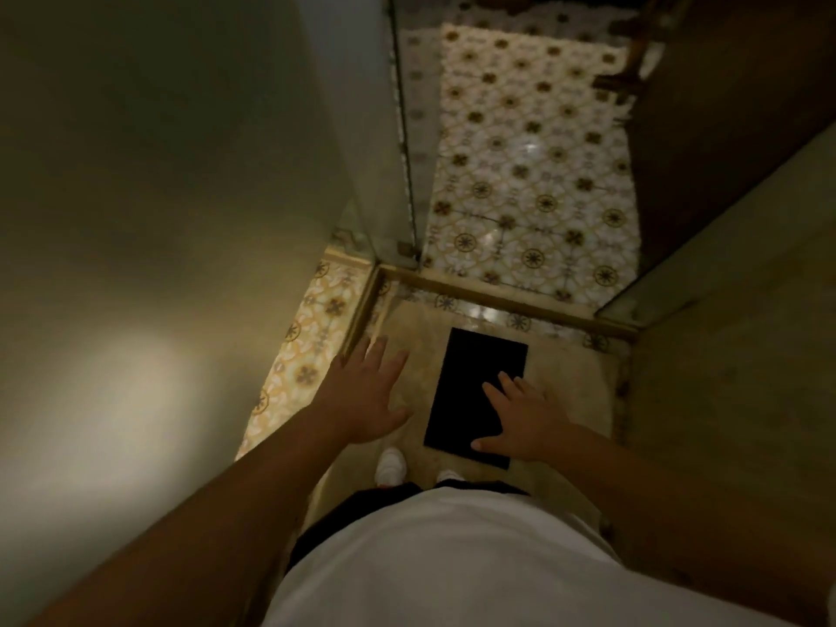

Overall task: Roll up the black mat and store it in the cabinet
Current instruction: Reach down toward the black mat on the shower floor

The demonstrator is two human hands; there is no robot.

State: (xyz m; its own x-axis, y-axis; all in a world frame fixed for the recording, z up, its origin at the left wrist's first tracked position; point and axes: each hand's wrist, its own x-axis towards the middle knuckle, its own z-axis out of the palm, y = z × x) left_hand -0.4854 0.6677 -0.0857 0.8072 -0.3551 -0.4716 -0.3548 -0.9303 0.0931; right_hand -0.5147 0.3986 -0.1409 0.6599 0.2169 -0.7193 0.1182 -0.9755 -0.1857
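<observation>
A black rectangular mat (479,382) lies flat on the beige floor just ahead of my white shoes (391,466). My right hand (522,423) hovers over the mat's near right corner, fingers spread, holding nothing. My left hand (366,391) is stretched out to the left of the mat, above the bare floor, fingers apart and empty. Both arms reach forward and down. No cabinet can be made out for certain.
A pale wall (158,219) fills the left side. A gold threshold strip (497,305) crosses the floor beyond the mat, with patterned tiles (534,174) behind it. A dark wooden panel (724,106) stands at the far right, a greenish wall (733,355) on the near right.
</observation>
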